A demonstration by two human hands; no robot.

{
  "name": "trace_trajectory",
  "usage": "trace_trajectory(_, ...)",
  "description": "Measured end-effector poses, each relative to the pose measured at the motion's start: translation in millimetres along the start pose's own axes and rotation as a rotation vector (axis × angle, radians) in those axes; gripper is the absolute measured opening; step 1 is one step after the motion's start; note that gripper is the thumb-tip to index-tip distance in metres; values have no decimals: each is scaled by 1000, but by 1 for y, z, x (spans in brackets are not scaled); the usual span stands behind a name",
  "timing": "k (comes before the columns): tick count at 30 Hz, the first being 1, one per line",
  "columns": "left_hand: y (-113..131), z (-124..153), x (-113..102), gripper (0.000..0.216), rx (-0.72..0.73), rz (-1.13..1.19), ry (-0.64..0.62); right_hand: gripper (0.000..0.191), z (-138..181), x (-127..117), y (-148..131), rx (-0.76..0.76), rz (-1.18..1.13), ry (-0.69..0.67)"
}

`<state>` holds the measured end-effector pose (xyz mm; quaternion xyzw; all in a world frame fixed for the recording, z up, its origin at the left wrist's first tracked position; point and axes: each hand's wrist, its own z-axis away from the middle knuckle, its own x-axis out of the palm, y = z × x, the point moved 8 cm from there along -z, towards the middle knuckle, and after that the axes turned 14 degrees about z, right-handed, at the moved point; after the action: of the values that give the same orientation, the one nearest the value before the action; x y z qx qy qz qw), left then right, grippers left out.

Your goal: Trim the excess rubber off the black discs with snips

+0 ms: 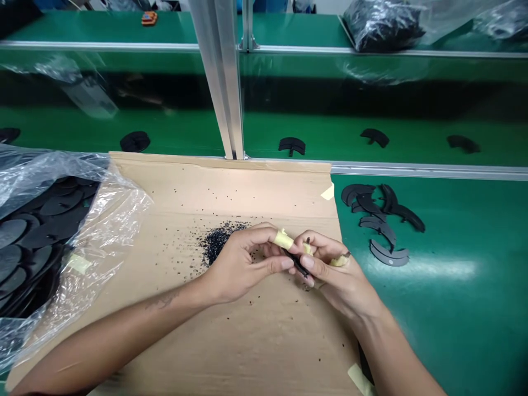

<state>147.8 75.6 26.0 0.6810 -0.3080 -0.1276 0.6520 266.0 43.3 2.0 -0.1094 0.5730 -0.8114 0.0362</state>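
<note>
Dark strip held between two hands

A narrow dark strip [297, 263] sits at the fingertips, its long axis slanting, near end toward the right, far end by the left hand [241, 267]. That hand pinches it, thumb against fingers; the right hand [350, 280] closes thumb and fingers on it as well. I count one yellow wrap [283, 238] on the left fingers and two on the right. Left of the fingertips, one heap of tiny black bits [218, 242], too many to count, lies on one cardboard sheet [206, 341]. Right of them, several curved black pieces [390, 254] overlap; beyond, three stand apart. Well left, one plastic bag [124, 203] holds black discs [61, 202]
</note>
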Motion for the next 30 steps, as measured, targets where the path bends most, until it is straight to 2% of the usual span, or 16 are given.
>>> trace_trajectory(3, 7, 2, -4, 20, 81, -138, 74, 33, 1, -1, 0, 8, -1, 50)
trace_trajectory(6, 18, 7, -2, 29, 221, -305, 105, 34, 1, -8, -4, -33, 60, 176)
trace_trajectory(9, 26, 11, 8, 23, 334, -471, 53, 32, 2, -12, -7, -109, 140, 277)
trace_trajectory(12, 30, 14, 11, 12, 389, -622, 40, 31, 3, -11, -7, -161, 180, 306)
trace_trajectory(19, 32, 20, 18, 7, 458, -763, -34, 34, 6, -10, -6, -167, 266, 302)
trace_trajectory(26, 34, 15, 8, 12, 440, -664, 32, 31, 2, -5, -5, -169, 236, 267)
trace_trajectory(28, 32, 13, 6, 11, 422, -653, 27, 28, 2, -8, -8, -188, 198, 302)
trace_trajectory(30, 23, 12, 8, 11, 369, -665, -27, 25, 4, -18, -14, -227, 137, 393)
